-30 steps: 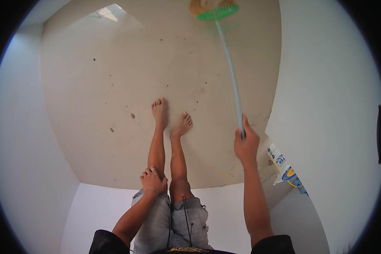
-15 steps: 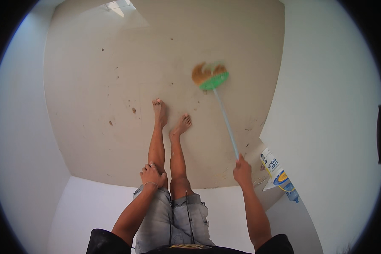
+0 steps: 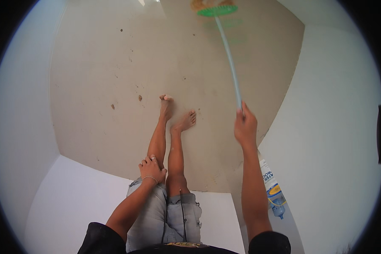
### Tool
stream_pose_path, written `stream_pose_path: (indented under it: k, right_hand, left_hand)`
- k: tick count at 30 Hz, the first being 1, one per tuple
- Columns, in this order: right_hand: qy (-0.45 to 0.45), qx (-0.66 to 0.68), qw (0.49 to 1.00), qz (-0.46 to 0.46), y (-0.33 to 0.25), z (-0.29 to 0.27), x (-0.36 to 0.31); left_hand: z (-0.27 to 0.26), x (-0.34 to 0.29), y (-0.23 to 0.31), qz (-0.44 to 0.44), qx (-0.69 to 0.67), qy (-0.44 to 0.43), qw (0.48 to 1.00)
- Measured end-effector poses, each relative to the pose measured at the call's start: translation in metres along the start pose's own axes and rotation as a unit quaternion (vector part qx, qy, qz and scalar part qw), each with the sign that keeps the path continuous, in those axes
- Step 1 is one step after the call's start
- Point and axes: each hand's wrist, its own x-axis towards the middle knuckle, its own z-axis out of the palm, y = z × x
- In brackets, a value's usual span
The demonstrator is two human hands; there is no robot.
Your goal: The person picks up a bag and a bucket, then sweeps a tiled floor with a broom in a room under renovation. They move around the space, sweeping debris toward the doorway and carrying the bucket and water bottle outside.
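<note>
My right hand (image 3: 246, 125) is wrapped round the lower end of a broom's pale blue-grey handle. The broom (image 3: 230, 55) reaches away over the floor, its green head and brown bristles at the far top edge, slightly blurred and partly cut off. My left hand (image 3: 153, 170) rests on my left knee with its fingers spread, holding nothing. A thin band circles that wrist. Between my arms, my bare feet (image 3: 167, 101) stand on the tan floor.
Brown bits of debris (image 3: 140, 98) lie scattered over the floor (image 3: 89, 127), mostly left of my feet. White walls (image 3: 334, 127) rise on both sides and behind me. A white-and-blue bucket (image 3: 269, 182) and a clear blue bottle (image 3: 278, 208) stand by the right wall.
My right arm has stretched forward, and the broom head has moved away from me to the top of the view. My left hand stays on the knee. The view has shifted slightly.
</note>
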Motion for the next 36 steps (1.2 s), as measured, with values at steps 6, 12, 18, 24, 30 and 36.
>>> stream_pose_path:
  k: [6,12,18,24,30,36]
  right_hand:
    - [-0.033,-0.045,0.998,0.004,-0.050,0.120,0.185]
    - [-0.110,-0.155,0.979,0.076,0.075,0.067,-0.126]
    - [-0.215,-0.239,0.924,0.208,0.107,-0.069,-0.357]
    - [-0.077,-0.181,0.978,0.073,0.011,-0.058,-0.276]
    - [-0.015,-0.054,0.991,-0.123,-0.174,0.090,0.067]
    - [-0.038,0.029,0.995,-0.083,-0.316,0.184,0.224]
  left_hand:
    - [-0.003,-0.004,-0.001,-0.009,0.009,0.000,1.000]
    - [-0.014,-0.012,-0.035,-0.025,-0.084,0.006,0.996]
    - [-0.017,-0.010,-0.082,-0.070,-0.089,-0.002,0.994]
    - [0.029,-0.005,-0.114,-0.105,-0.103,-0.048,0.988]
    - [0.057,0.003,-0.119,-0.072,-0.112,-0.017,0.991]
    - [0.080,-0.007,-0.138,-0.060,-0.152,0.019,0.986]
